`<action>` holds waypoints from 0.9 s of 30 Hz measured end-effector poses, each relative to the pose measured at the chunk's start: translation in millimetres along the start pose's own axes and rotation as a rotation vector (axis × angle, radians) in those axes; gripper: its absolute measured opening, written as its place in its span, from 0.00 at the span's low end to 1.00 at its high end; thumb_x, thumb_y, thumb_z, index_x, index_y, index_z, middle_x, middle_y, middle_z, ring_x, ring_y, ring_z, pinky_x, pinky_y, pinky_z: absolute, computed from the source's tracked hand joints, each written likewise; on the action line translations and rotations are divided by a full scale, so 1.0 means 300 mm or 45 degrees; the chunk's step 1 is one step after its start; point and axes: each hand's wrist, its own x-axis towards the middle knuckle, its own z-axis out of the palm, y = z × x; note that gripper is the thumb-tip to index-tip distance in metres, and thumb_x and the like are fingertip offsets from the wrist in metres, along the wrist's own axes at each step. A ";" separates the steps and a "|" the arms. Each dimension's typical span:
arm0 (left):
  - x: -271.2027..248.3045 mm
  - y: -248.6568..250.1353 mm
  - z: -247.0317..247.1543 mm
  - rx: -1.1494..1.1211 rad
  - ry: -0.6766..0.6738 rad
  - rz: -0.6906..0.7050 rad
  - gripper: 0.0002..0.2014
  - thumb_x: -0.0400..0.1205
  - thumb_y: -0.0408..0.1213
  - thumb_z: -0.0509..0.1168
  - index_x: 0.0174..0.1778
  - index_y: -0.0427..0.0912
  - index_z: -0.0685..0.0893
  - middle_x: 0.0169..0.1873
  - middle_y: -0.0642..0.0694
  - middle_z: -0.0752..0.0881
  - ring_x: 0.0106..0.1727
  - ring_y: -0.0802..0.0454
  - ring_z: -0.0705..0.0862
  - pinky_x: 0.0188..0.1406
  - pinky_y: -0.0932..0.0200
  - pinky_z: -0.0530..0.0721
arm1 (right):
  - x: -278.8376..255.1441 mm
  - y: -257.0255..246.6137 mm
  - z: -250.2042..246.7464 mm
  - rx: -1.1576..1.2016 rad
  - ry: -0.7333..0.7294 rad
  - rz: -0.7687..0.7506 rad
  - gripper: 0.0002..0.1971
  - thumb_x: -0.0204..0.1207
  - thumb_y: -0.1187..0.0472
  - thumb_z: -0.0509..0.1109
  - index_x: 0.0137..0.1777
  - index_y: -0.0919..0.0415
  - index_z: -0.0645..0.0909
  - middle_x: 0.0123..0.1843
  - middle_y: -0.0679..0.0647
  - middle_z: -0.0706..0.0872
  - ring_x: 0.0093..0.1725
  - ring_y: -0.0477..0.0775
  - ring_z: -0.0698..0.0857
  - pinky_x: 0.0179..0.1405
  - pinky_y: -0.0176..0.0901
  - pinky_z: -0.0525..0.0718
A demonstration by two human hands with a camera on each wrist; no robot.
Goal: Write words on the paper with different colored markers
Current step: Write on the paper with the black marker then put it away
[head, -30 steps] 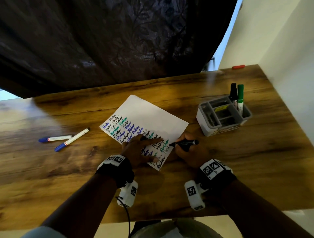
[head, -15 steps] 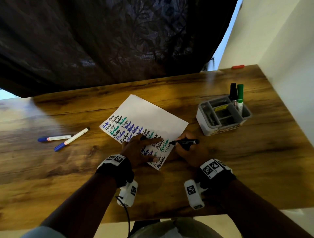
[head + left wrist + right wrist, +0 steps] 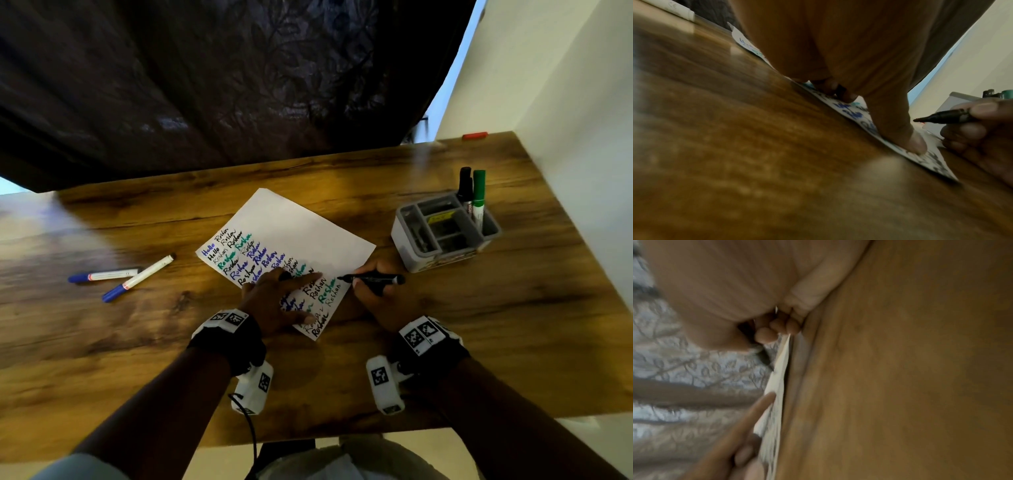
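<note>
A white paper lies on the wooden table, with rows of words in black, blue and green along its near side. My left hand presses flat on the written part, fingers spread; in the left wrist view its thumb bears on the paper. My right hand grips a black marker, uncapped, its tip at the paper's right edge. In the left wrist view the black marker hovers just above the sheet. In the right wrist view the marker points at the paper.
Two blue-capped white markers lie on the table at the left. A grey organiser at the right holds a black marker and a green marker. A dark curtain hangs behind; a wall stands at the right.
The black marker's tip has shifted very slightly at the paper's right edge. My left hand stays pressed on the paper.
</note>
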 end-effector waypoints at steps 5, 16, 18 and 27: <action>-0.009 0.019 -0.014 -0.090 0.038 0.021 0.51 0.66 0.72 0.68 0.75 0.81 0.37 0.72 0.51 0.72 0.74 0.43 0.69 0.73 0.32 0.63 | 0.045 0.075 0.004 0.265 0.152 -0.327 0.07 0.76 0.60 0.73 0.44 0.47 0.78 0.42 0.42 0.85 0.44 0.27 0.83 0.44 0.17 0.77; -0.031 0.060 -0.066 -0.636 0.185 -0.024 0.32 0.87 0.41 0.57 0.83 0.50 0.47 0.67 0.46 0.83 0.63 0.52 0.83 0.60 0.55 0.83 | 0.080 0.032 -0.056 0.352 -0.011 -0.322 0.05 0.77 0.67 0.73 0.46 0.56 0.83 0.35 0.51 0.88 0.37 0.45 0.86 0.44 0.44 0.82; -0.049 0.065 -0.091 -0.642 0.259 -0.012 0.19 0.88 0.36 0.55 0.75 0.49 0.65 0.57 0.49 0.86 0.55 0.55 0.85 0.44 0.71 0.82 | 0.064 0.000 -0.091 0.357 -0.014 -0.341 0.02 0.77 0.62 0.74 0.48 0.56 0.86 0.34 0.51 0.90 0.36 0.45 0.87 0.42 0.44 0.83; -0.101 0.124 -0.159 -0.673 0.424 0.250 0.07 0.85 0.38 0.63 0.56 0.53 0.80 0.52 0.55 0.88 0.50 0.65 0.86 0.45 0.74 0.82 | 0.003 -0.169 -0.179 0.307 0.018 -0.612 0.07 0.82 0.56 0.69 0.52 0.54 0.87 0.41 0.52 0.92 0.46 0.50 0.90 0.52 0.54 0.87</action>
